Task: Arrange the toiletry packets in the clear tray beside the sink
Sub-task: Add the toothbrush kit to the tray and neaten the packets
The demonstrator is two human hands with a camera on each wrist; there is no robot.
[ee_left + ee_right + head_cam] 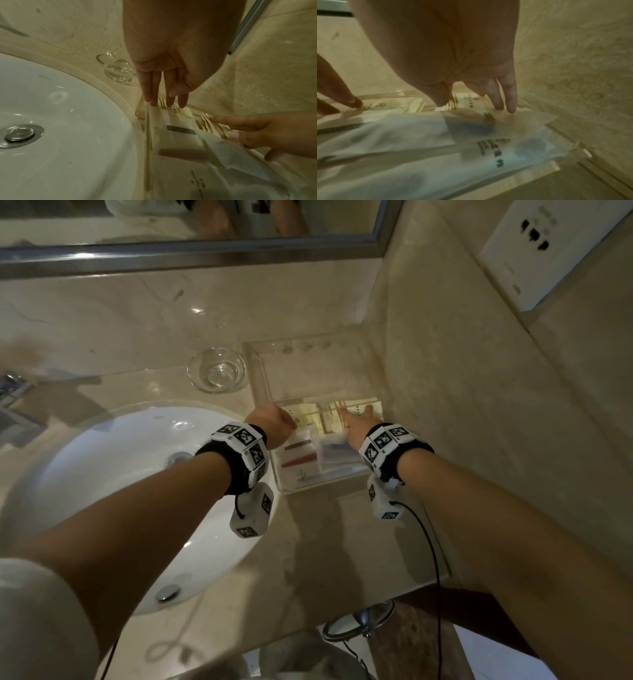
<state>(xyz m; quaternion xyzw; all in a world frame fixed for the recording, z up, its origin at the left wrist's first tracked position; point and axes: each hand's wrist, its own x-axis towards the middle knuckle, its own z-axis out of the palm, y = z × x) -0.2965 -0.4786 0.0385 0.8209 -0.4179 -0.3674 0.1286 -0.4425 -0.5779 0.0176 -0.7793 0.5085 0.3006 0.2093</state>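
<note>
A white sink (113,460) fills the left of the head view; just right of it the clear tray (260,371) sits against the wall, mid-frame. White toiletry packets (301,453) and cream ones (352,409) lie in its near half (some overlapping). The left hand (274,422) has straight fingers (150,93) touching a packet's far edge. The right hand (358,422) presses extended fingertips (511,106) on another, gripping nothing. A small glass dish (216,370) stands left of the tray.

White frosted packets (301,455) are seen in the clear tray (260,378), one showing a red strip, one a dark strip; cream packets (356,409) are striped gold. The sink (113,474) is white, the counter (325,542) beige marble.
</note>
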